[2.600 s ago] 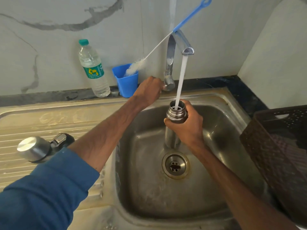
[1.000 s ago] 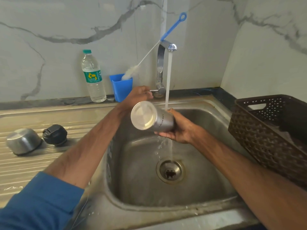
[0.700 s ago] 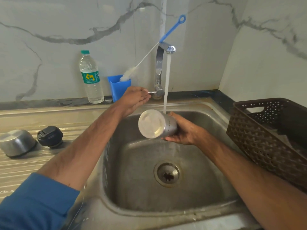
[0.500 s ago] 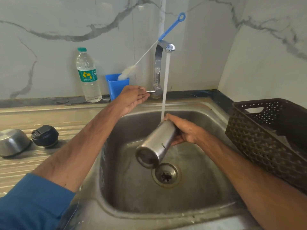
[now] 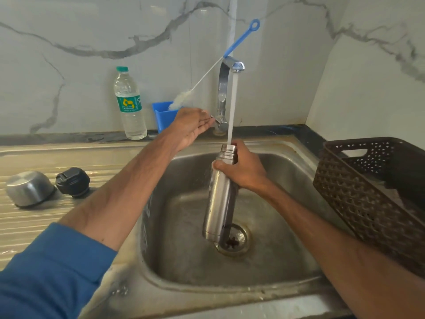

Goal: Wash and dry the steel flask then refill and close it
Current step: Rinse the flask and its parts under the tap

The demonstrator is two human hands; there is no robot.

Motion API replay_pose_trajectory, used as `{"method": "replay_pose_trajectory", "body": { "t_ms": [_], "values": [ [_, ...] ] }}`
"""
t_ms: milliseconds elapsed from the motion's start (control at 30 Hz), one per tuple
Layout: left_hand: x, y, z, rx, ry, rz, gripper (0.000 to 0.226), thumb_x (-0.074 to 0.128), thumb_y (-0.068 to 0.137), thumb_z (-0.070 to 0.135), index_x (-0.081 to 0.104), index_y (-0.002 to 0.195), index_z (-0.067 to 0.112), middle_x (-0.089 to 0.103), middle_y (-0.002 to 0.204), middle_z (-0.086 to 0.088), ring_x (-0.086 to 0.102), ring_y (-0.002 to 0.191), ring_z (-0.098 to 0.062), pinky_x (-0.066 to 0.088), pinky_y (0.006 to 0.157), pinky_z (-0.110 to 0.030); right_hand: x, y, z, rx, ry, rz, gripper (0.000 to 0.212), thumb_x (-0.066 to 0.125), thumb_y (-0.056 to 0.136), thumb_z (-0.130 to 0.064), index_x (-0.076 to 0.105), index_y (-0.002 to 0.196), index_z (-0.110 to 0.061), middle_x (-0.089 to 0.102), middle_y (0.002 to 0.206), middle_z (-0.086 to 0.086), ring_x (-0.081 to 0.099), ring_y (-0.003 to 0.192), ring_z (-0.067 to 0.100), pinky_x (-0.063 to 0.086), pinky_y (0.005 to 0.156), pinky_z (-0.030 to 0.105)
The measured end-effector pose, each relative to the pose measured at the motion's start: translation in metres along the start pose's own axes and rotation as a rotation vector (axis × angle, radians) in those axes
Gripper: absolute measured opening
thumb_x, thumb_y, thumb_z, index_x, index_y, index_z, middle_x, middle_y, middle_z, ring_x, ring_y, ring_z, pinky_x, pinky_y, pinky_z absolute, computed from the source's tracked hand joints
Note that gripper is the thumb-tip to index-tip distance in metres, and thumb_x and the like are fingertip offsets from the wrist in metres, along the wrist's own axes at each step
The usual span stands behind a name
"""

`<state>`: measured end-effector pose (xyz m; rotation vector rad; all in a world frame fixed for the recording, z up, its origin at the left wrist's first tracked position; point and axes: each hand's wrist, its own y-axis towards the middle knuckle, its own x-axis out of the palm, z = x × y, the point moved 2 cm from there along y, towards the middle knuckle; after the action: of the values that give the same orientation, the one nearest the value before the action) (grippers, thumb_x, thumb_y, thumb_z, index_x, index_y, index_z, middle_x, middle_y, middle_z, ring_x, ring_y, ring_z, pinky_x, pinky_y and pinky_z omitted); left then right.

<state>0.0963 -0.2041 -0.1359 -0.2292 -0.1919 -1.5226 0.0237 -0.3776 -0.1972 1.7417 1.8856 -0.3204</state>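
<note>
Steel flask (image 5: 220,203) under running water, head view. Your right hand (image 5: 243,169) grips it just below the threaded neck, fingers curled round it. You hold it near upright inside the sink (image 5: 287,261), with its base hanging above the drain (image 5: 232,240). The stream (image 5: 232,107) from the tap (image 5: 224,88) lands at the open mouth, close beside your fingertips. Your left hand (image 5: 190,127) holds nothing; its fingers are straight, their tips at the lever (image 5: 213,118).

Probable hazards:

- **Slip.** The grip is high and on wet steel. As the flask fills it grows heavier below your hand, and it may slide down and strike the drain.
- **Splash.** The stream meets the mouth near its rim. A small tilt would throw water off the threads onto your wrist and the counter.
- **Overflow.** Only flat fingertips touch the lever. A wet slip there would delay shutting off the water.
- **Brush (image 5: 207,75).** It leans from the blue cup (image 5: 164,120) against the spout. A jolt to the tap could drop it into the sink.

The cap (image 5: 73,181) and lid (image 5: 28,188) lie on the drainboard, well apart from the flask. Reaching for them wet-handed risks fumbling them.
</note>
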Motion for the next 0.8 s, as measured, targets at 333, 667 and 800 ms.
{"method": "replay_pose_trajectory", "body": {
  "t_ms": [333, 667, 800],
  "values": [
    [-0.008, -0.043, -0.028, 0.014, 0.249, 0.075, 0.023, 0.050, 0.108, 0.004, 0.067, 0.123, 0.003, 0.073, 0.119, -0.016, 0.072, 0.112, -0.028, 0.061, 0.090, -0.031, 0.000, -0.004, -0.014, -0.214, -0.041, 0.163, 0.057, 0.083, 0.081, -0.035, 0.045, 0.123, -0.036, 0.068, 0.089, -0.013, 0.067, 0.073, 0.001, 0.054, 0.064, 0.023],
    [-0.018, -0.069, -0.078, 0.126, 0.546, 0.101, 0.021, 0.058, 0.103, 0.016, 0.076, 0.111, 0.021, 0.078, 0.107, 0.003, 0.073, 0.104, -0.015, 0.058, 0.101, -0.042, 0.008, 0.004, -0.006, -0.179, -0.096, 0.189, 0.060, 0.085, 0.080, -0.045, 0.044, 0.123, -0.038, 0.068, 0.095, -0.012, 0.068, 0.079, 0.004, 0.063, 0.075, 0.038],
    [-0.012, -0.079, -0.081, 0.182, 0.533, 0.041, 0.021, 0.058, 0.100, 0.027, 0.074, 0.114, 0.026, 0.077, 0.107, 0.007, 0.073, 0.102, -0.013, 0.058, 0.100, -0.046, 0.000, 0.009, -0.005, -0.193, -0.121, 0.239, 0.065, 0.087, 0.079, -0.045, 0.045, 0.128, -0.033, 0.063, 0.094, -0.018, 0.062, 0.082, -0.005, 0.048, 0.066, 0.016]
  ]
}}
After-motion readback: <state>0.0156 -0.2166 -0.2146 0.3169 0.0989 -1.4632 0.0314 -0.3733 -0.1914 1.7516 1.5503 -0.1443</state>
